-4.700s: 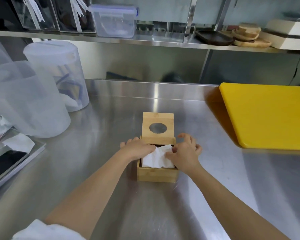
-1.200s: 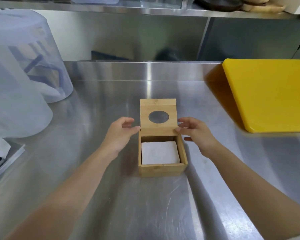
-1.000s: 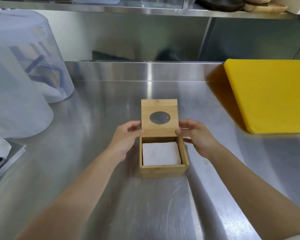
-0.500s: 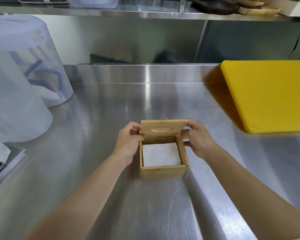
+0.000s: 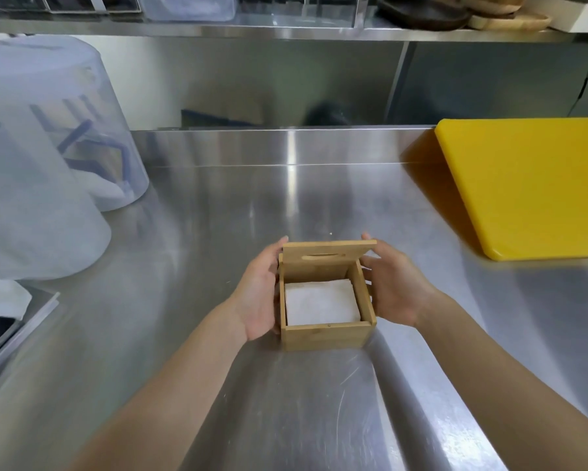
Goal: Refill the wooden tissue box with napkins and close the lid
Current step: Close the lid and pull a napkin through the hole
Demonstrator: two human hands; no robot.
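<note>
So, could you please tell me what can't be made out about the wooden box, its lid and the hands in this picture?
Head view only:
- Depth of the white napkin stack: the square wooden tissue box walls hide its sides.
- Round opening in the hinged wooden lid: seen nearly edge-on, just a slit.
- Hinge: behind the lid.
- Left hand and right hand: their fingers pass behind the box and lid, so the grip is unclear.

Both forearms are bare from wrist to the frame's lower edge. The left hand [image 5: 260,294] and right hand [image 5: 392,290] wear no gloves, rings, watch or bands.
</note>
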